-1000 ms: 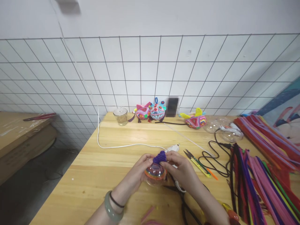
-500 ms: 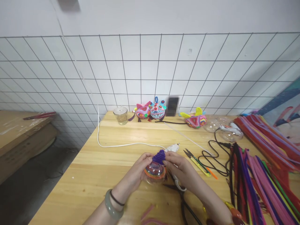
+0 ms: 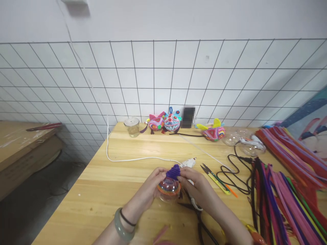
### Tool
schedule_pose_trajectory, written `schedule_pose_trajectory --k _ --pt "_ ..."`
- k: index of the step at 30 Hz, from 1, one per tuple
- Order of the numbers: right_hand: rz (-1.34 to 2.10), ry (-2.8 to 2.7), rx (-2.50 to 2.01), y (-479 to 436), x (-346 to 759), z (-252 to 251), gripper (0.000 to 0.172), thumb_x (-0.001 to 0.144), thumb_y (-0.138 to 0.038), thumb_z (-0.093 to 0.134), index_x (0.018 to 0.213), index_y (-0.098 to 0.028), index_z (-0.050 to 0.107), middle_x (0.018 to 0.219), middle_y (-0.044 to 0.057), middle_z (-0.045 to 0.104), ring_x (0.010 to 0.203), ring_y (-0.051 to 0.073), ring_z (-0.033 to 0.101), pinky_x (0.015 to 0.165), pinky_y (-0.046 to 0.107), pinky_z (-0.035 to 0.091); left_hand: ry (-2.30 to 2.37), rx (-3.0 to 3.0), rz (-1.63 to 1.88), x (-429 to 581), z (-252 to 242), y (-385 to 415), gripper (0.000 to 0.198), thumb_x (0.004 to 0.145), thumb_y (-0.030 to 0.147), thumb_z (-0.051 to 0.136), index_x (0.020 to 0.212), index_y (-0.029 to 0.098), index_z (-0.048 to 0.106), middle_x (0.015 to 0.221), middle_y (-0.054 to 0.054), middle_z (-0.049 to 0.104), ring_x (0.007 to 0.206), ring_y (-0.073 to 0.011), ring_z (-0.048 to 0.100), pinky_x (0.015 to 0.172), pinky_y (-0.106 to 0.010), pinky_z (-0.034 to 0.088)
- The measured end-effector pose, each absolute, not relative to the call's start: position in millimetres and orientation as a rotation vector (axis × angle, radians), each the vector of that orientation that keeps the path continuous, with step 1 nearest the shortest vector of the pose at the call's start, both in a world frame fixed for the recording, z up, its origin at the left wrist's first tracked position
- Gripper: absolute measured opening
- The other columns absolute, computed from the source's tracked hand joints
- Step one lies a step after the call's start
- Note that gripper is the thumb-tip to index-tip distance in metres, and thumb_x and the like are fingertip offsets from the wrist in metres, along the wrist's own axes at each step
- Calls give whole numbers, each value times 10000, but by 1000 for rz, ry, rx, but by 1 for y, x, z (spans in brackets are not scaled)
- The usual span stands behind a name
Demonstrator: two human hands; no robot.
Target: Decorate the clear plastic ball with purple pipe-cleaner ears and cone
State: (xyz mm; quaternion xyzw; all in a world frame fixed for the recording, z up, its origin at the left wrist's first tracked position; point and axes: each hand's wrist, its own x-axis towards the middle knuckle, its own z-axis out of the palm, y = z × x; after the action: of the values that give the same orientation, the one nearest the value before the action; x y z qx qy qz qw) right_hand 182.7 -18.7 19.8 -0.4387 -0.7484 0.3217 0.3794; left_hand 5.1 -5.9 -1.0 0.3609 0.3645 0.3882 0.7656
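Between my hands is a clear plastic ball [image 3: 169, 191] with orange and dark bands around it. A purple triangle of pipe cleaners [image 3: 173, 172] stands at its upper edge. My left hand [image 3: 154, 185] curls round the ball's left side, its thumb at the purple piece. With finger and thumb, my right hand [image 3: 193, 183] pinches the right edge of that piece. Beyond them lies a white glue gun [image 3: 188, 163], partly covered by my right hand. Black-bladed scissors [image 3: 187, 205] rest beneath my right wrist, their handles partly hidden.
Thread snips [image 3: 216, 179] lie to the right, beside a tangled black cord [image 3: 231, 170]. Bundles of coloured pipe cleaners [image 3: 281, 200] cover the right side. At the back stand a glass [image 3: 132, 127], colourful finished ornaments [image 3: 172, 122] and clear plastic balls [image 3: 251, 148].
The view has tilted up slightly, so everything sits a little lower. Both hands keep nearly the same hold on the ball and the purple piece.
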Motion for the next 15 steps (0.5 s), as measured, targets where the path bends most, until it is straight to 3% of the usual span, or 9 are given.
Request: schedule_pose_trajectory --k 15 --pt "789 -1894 -1104 -18 182 20 230 880 -262 493 928 -220 714 856 67 695 827 203 623 770 324 498 764 765 868 5 -1 -6 324 716 401 648 927 166 573 858 -45 598 768 -175 570 611 -247 418"
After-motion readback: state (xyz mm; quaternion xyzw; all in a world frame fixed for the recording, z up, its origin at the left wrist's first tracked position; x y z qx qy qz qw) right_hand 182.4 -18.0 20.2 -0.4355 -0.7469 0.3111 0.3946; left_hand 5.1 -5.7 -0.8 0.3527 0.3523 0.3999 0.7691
